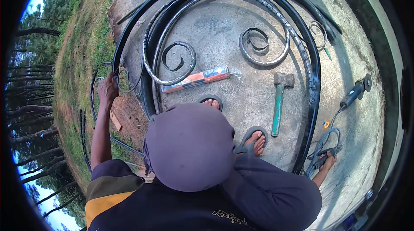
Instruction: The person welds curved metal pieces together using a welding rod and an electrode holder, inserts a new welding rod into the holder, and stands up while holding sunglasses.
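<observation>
My left hand (108,89) is closed around the left side of a large black curved metal bar (122,50), which arches over the far side of the concrete. Inside that arch lies a greyer metal bar (151,37), its ends curled into scrolls (192,62). Low on the right, my right hand (330,162) is closed on a dark handle (320,161) beside a looped blue-grey cable (318,148). The handle's exact kind is unclear. A sledgehammer (278,106) with a green handle lies between the arch's right side and my feet.
An angle grinder (354,93) with a cord lies at the right. Inside the arch rests a long orange and white packet (196,80) in clear plastic. Small metal rings (318,34) sit at the far right. Grass (79,80) borders the concrete on the left.
</observation>
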`<action>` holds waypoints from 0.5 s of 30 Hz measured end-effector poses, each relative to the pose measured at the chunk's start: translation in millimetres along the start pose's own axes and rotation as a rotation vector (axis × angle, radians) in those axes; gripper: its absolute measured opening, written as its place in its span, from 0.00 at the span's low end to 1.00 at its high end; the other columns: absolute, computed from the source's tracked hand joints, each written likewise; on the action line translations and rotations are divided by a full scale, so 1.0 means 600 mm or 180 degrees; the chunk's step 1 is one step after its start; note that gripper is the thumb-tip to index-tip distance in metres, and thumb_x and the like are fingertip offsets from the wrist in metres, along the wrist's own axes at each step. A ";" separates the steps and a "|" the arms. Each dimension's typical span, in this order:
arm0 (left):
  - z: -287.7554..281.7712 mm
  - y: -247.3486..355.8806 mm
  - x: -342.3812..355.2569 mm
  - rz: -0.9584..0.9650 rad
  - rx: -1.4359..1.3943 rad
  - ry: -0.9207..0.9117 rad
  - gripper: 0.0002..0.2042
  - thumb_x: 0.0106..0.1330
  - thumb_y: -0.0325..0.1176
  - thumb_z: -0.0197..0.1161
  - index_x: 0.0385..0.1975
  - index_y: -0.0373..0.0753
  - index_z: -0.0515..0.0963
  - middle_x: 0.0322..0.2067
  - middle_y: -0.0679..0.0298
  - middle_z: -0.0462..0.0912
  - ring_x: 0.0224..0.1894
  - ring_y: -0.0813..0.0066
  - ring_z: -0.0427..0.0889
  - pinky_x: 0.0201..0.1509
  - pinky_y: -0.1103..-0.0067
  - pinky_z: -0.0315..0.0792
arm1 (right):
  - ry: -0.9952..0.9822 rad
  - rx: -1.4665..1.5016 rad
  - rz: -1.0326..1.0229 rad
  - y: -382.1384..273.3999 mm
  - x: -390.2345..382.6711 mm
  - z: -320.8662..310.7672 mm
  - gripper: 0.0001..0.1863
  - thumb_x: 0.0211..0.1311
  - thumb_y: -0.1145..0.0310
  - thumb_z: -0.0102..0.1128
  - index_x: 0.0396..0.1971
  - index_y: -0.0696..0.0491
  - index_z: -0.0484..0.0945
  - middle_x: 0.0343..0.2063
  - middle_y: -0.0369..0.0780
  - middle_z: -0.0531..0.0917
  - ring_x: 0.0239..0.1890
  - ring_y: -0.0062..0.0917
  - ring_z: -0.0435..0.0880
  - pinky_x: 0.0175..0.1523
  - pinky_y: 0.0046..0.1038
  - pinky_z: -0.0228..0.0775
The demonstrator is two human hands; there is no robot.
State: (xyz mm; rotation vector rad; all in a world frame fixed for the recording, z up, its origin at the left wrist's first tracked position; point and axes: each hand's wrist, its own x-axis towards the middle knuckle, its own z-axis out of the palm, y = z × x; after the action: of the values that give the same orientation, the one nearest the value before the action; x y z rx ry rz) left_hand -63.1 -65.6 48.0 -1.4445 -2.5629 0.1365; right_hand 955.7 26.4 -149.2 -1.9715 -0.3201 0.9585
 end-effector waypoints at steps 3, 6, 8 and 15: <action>0.031 -0.054 -0.061 -0.0732 0.0079 -0.0398 0.13 0.70 0.37 0.51 0.49 0.45 0.78 0.35 0.43 0.85 0.39 0.41 0.84 0.43 0.53 0.73 | 0.0680 -0.0142 -0.0183 -0.016 -0.011 0.030 0.46 0.56 0.76 0.65 0.71 0.47 0.48 0.26 0.45 0.79 0.17 0.31 0.76 0.20 0.32 0.69; 0.031 -0.040 -0.064 -0.0927 0.0116 -0.0270 0.13 0.71 0.38 0.50 0.50 0.49 0.78 0.36 0.42 0.84 0.41 0.40 0.84 0.43 0.54 0.74 | 0.0920 0.0395 -0.0176 -0.027 -0.004 -0.022 0.20 0.57 0.75 0.63 0.48 0.53 0.66 0.17 0.43 0.76 0.15 0.31 0.76 0.19 0.33 0.70; 0.043 -0.074 -0.092 -0.0563 0.0249 -0.0042 0.13 0.72 0.41 0.50 0.50 0.50 0.79 0.31 0.44 0.85 0.36 0.41 0.84 0.38 0.54 0.72 | 0.0957 0.0735 -0.0326 -0.026 -0.011 -0.061 0.12 0.57 0.75 0.62 0.37 0.54 0.68 0.17 0.42 0.76 0.14 0.31 0.76 0.19 0.33 0.70; -0.013 -0.053 -0.176 -0.1259 0.0571 -0.0670 0.18 0.71 0.43 0.50 0.56 0.50 0.79 0.44 0.49 0.86 0.42 0.44 0.83 0.43 0.54 0.72 | 0.0941 0.1212 -0.0491 -0.103 0.015 -0.023 0.13 0.61 0.71 0.67 0.38 0.55 0.71 0.18 0.39 0.76 0.17 0.28 0.78 0.20 0.31 0.72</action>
State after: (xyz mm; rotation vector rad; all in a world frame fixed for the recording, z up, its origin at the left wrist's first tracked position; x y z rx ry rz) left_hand -34.8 -172.5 48.3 -0.8818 -2.8579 0.4653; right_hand 980.4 58.0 -99.2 -1.6789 -0.1090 0.5692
